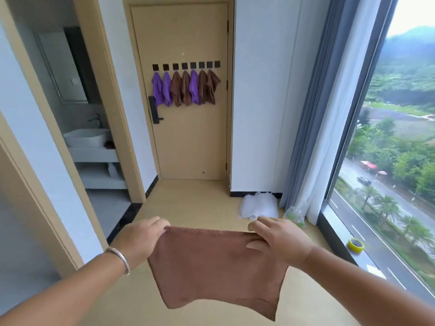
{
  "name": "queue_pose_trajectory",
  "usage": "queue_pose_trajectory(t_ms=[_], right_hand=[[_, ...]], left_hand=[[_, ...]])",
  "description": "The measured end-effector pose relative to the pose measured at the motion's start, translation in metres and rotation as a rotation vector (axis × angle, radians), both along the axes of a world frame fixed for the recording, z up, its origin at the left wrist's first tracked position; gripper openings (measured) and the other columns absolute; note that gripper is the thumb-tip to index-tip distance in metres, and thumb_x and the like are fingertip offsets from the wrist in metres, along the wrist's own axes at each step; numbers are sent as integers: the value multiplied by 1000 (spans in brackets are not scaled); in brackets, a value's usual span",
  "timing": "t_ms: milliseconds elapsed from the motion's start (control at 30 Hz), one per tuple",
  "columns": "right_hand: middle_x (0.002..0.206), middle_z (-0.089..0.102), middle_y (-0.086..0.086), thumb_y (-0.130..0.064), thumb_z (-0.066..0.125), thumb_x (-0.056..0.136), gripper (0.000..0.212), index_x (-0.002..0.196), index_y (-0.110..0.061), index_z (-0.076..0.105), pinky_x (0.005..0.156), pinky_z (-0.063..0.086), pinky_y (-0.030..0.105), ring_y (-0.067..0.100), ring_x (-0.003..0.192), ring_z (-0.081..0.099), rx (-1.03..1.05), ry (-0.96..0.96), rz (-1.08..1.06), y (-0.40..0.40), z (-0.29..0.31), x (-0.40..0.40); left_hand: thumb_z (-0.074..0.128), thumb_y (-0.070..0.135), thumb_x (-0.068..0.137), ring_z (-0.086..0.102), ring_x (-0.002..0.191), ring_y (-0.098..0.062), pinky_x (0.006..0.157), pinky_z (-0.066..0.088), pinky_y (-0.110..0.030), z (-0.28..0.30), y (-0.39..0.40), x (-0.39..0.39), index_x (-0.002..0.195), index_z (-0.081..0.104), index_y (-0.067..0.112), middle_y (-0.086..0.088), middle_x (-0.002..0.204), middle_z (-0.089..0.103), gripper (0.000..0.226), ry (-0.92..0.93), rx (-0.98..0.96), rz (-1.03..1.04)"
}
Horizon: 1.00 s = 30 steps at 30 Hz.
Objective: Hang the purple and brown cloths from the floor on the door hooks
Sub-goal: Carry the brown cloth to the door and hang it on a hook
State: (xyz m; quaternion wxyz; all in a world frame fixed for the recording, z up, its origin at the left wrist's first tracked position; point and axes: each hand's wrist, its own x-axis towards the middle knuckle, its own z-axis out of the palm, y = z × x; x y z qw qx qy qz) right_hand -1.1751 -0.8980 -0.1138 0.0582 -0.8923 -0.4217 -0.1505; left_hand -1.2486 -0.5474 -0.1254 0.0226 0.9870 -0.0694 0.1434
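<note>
A brown cloth [216, 269] hangs spread out in front of me above the floor. My left hand [141, 238] pinches its top left corner and my right hand [277, 241] pinches its top right corner. Straight ahead stands a beige door [188, 142] with a row of black square hooks [186, 65]. Several purple cloths [157, 89] and brown cloths [176, 90] hang from those hooks side by side. The rightmost hook [217, 64] carries nothing.
A white heap [259, 205] lies on the floor by the wall at the right. Grey and white curtains [329, 114] flank a tall window [400, 149]; a yellow tape roll [356, 244] sits on its sill. An open bathroom doorway with a sink [86, 137] is at left.
</note>
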Motion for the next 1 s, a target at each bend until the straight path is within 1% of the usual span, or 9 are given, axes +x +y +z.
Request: queue_pose_trajectory(t_ms=[167, 433, 500, 567, 633, 700, 800, 900, 1000], right_hand=[[96, 57, -4, -53, 34, 98, 39, 103, -20, 56, 71, 43, 31, 20, 87, 56, -51, -102, -47, 6, 122, 12], [97, 62, -12, -48, 40, 97, 21, 107, -32, 49, 67, 38, 26, 16, 83, 56, 116, -191, -57, -1, 235, -1], [96, 61, -12, -44, 40, 98, 13, 107, -35, 43, 65, 38, 27, 15, 77, 51, 126, -236, -44, -2, 253, -7], [93, 58, -10, -34, 38, 100, 3, 101, -33, 42, 63, 41, 29, 16, 72, 50, 65, -301, -15, -3, 269, -13], [91, 56, -7, -21, 41, 100, 13, 100, -30, 50, 59, 41, 29, 18, 69, 51, -22, -405, 39, -2, 281, -18], [93, 59, -6, -15, 46, 98, 19, 101, -28, 60, 58, 41, 27, 19, 69, 56, -59, -466, 68, 0, 290, -20], [96, 62, -9, -24, 44, 101, 21, 103, -29, 64, 62, 39, 24, 16, 76, 59, -33, -478, 79, 7, 297, -22], [103, 60, -12, -30, 38, 101, 25, 110, -34, 61, 65, 32, 23, 13, 85, 58, -10, -467, 35, 19, 298, -19], [109, 60, -14, -17, 39, 100, 33, 119, -35, 58, 68, 36, 24, 12, 94, 57, 32, -475, -13, 33, 294, -16]], left_hand=[[28, 32, 102, 54, 76, -12, 61, 37, -28, 121, -4, 18, 100, 51, 29, 12, 89, 53, 23, -130, 130, 88], [34, 19, 99, 55, 63, -15, 57, 40, -27, 241, -14, 8, 100, 37, 33, 12, 88, 54, 14, -370, 180, 25], [47, 8, 92, 51, 51, -17, 49, 40, -27, 259, -15, 0, 98, 33, 33, 11, 82, 52, 28, -451, 262, -37], [63, -7, 71, 44, 40, -17, 38, 37, -23, 273, -13, -9, 92, 46, 29, 9, 80, 54, 46, -516, 329, -170], [69, -12, 59, 41, 37, -16, 37, 35, -19, 281, -7, -14, 84, 56, 27, 11, 87, 58, 48, -508, 424, -225], [68, -8, 65, 46, 42, -15, 42, 39, -22, 283, 1, -13, 84, 58, 30, 14, 98, 58, 43, -463, 437, -204], [48, -1, 86, 57, 67, -16, 65, 45, -26, 282, 15, -2, 101, 56, 35, 22, 117, 49, 40, -387, 345, -142], [42, 2, 89, 59, 79, -14, 74, 45, -28, 287, 18, 4, 103, 59, 34, 21, 112, 52, 39, -360, 209, -93], [46, 13, 89, 59, 77, -15, 70, 47, -31, 293, 20, 5, 93, 64, 29, 16, 98, 58, 25, -451, 111, -73]])
